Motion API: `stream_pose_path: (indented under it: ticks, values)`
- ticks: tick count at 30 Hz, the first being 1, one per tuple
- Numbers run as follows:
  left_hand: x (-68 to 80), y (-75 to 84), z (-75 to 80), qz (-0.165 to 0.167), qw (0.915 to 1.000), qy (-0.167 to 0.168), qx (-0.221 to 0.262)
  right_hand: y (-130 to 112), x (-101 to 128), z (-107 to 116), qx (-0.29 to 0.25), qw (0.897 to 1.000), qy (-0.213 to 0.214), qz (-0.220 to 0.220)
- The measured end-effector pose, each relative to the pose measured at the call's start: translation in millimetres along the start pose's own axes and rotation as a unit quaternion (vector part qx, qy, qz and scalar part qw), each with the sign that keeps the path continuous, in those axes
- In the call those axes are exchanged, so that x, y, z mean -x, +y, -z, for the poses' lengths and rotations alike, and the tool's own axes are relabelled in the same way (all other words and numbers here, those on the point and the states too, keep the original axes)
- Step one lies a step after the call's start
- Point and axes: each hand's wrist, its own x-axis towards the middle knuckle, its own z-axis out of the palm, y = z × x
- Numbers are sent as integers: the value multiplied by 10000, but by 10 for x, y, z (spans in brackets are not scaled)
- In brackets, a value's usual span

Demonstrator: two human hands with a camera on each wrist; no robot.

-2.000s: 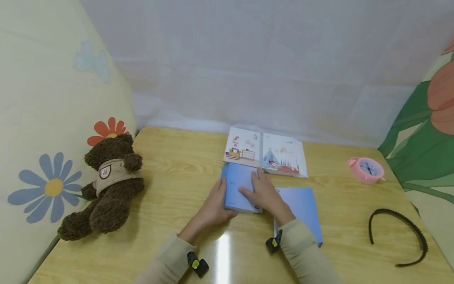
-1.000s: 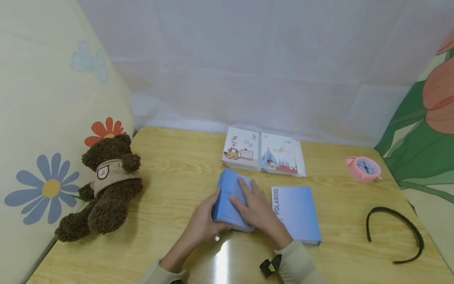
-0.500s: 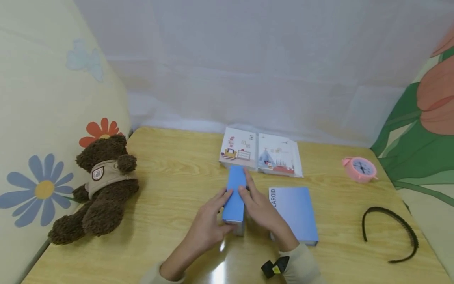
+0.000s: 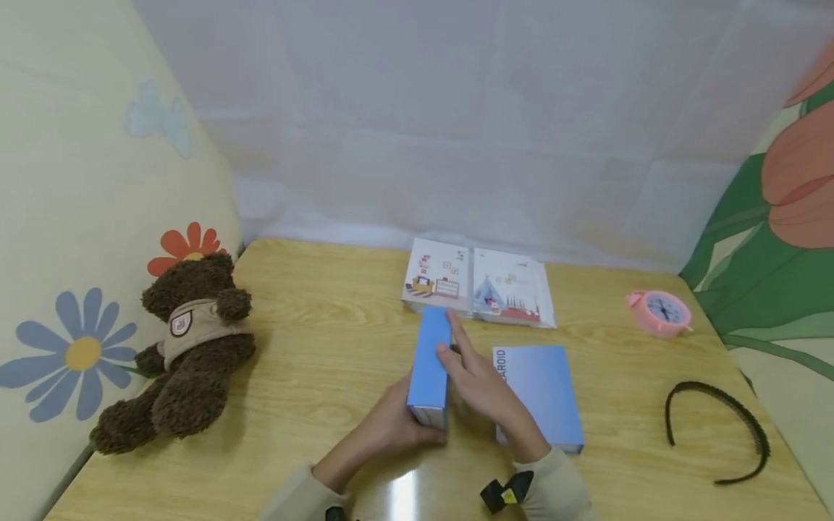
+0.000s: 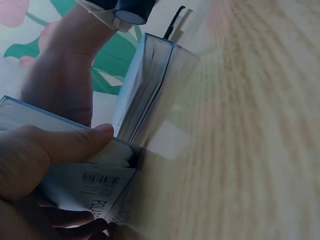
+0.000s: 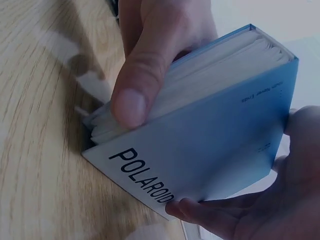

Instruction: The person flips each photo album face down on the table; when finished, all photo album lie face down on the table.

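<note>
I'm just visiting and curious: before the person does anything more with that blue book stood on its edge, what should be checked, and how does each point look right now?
1. Left hand grips the blue album: ok.
2. Right hand steadies its other side: ok.
3. Album's edge rests on the table: ok.
4. Second blue album lies flat, apart from the upright one: ok.
5. Open picture book touching the album's far end: cannot tell.
6. Album's pages closed: ok.
</note>
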Motion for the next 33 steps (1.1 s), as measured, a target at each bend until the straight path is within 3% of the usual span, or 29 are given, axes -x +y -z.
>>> stream_pose_path:
  ticks: [5,9,12,15,18,21,23,29,33]
  values:
    - [-7,-44,17,-23,9998,-117,131,63,-10,-1,-474,9987,-1,183]
    - [21,-38,63,114,9998,-31,-157,128,-5,27,-1156,9925,62,381]
    - [60,-25,112,267,9978,74,-602,168,25,56,-1270,9915,220,154]
    - [105,-16,159,463,9936,51,-1032,219,72,67,-688,9968,405,-97]
    - [144,-21,183,598,9858,-65,-1566,283,131,45,556,9977,400,11]
    - [163,-25,184,651,9784,-141,-1956,332,160,4,1675,9843,435,350]
    - [165,-21,179,653,9748,-144,-2127,360,154,-10,2104,9755,465,446]
    - [82,109,292,677,9628,-373,-2589,360,148,92,1902,9794,481,477]
    - [-148,299,498,694,9537,-539,-2875,276,99,437,1622,9831,674,511]
